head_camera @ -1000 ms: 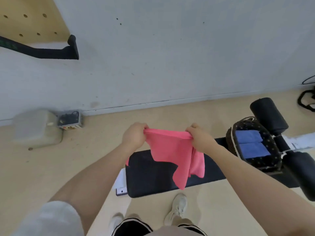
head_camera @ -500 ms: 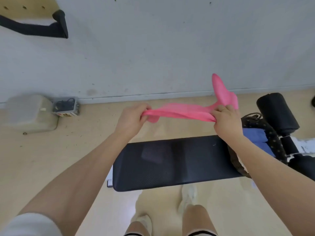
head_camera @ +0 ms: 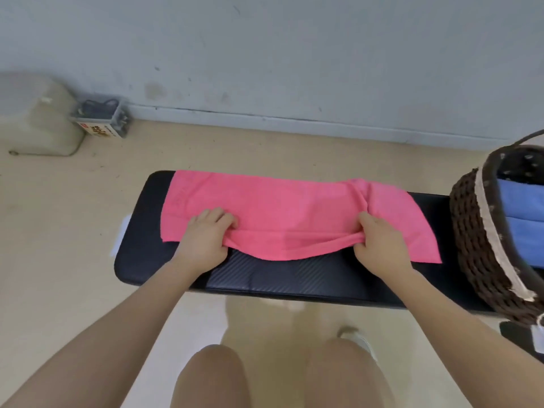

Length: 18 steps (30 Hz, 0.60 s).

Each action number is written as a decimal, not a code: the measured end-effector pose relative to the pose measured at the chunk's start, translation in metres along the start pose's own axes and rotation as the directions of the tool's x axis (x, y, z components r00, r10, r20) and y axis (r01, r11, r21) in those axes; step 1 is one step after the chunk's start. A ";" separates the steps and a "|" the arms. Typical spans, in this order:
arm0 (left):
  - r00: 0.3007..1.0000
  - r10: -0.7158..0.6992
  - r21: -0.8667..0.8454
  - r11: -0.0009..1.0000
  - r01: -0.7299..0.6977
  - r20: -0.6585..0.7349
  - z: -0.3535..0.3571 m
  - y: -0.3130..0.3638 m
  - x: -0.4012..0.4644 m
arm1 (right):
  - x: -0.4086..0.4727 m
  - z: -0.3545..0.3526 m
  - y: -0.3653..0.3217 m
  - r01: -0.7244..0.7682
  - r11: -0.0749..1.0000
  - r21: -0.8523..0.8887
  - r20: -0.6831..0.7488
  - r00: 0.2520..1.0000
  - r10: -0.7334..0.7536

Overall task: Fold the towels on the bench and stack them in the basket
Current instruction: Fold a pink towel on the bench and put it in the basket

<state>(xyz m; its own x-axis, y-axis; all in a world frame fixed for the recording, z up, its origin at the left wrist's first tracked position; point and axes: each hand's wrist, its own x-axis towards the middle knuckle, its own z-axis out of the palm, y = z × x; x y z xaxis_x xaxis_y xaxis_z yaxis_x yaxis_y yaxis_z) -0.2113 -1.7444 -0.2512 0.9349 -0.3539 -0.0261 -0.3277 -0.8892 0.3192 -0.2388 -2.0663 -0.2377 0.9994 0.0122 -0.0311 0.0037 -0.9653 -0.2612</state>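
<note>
A pink towel [head_camera: 282, 210] lies spread across the black padded bench [head_camera: 282, 278], with a crease near its right end. My left hand [head_camera: 203, 242] pinches the towel's near edge on the left. My right hand [head_camera: 379, 245] grips the same edge further right, and the cloth bunches between them. A dark woven basket [head_camera: 477, 242] stands on the bench's right end, with folded blue towels [head_camera: 521, 231] inside it.
A pale wall runs along the far side of the beige floor. A whitish container [head_camera: 35, 116] and a small box of cables [head_camera: 101, 117] sit at the back left. My knees and a shoe show below the bench.
The towel was held stretched in the air between both hands; it now lies flat on the bench. Both hands have come down and hold its near edge.
</note>
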 end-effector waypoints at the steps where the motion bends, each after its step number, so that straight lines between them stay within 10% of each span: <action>1: 0.999 0.001 0.014 1.000 0.000 -0.047 0.004 -0.002 -0.003 | 0.002 0.000 0.003 0.027 0.999 -0.018 -0.020 0.999 -0.027; 6: 0.985 -0.066 0.063 0.995 0.077 -0.162 -0.002 0.006 -0.031 | -0.016 -0.006 0.012 0.212 0.975 -0.064 0.019 0.977 -0.211; 13: 0.991 -0.100 0.238 0.968 0.077 0.087 -0.020 0.023 -0.090 | -0.072 -0.019 -0.008 0.265 0.957 -0.119 0.356 0.911 -0.208; 18: 0.925 -0.181 -0.136 0.962 0.238 0.334 -0.019 0.013 -0.125 | -0.072 -0.025 -0.035 0.221 0.945 -0.241 0.500 0.863 -0.074</action>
<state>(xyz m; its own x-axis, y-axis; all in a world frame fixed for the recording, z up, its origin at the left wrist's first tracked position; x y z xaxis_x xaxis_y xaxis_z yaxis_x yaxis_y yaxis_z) -0.3296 -1.7065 -0.2262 0.8786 -0.2628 -0.3987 -0.0742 -0.8999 0.4297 -0.3103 -2.0403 -0.2019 0.8454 0.2129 -0.4899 0.2327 -0.9723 -0.0210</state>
